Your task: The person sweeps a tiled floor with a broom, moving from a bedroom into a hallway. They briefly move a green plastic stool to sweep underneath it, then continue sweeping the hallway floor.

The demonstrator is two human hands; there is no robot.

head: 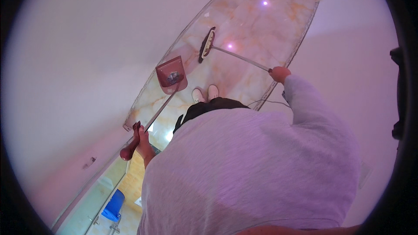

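My left hand (pixel 142 145) grips the upper handle of a long-handled dustpan. The dustpan's reddish pan (pixel 163 71) rests on the marble-look floor (pixel 277 23), close to the left wall, and holds a small heap of grey debris (pixel 173 77). My right hand (pixel 281 74) is closed around the metal stick of a broom. That stick slants away to the broom head (pixel 207 45), which has dark bristles and a cream and dark red top. The broom head is on the floor beyond the dustpan, apart from it.
White walls (pixel 91 39) with a patterned skirting strip (pixel 302 45) border the narrow floor on both sides. My shoes (pixel 205 93) stand just behind the pan. A thin cable (pixel 272 101) runs near my right side. At lower left, a glass panel (pixel 107 182) stands near a blue container (pixel 113 205).
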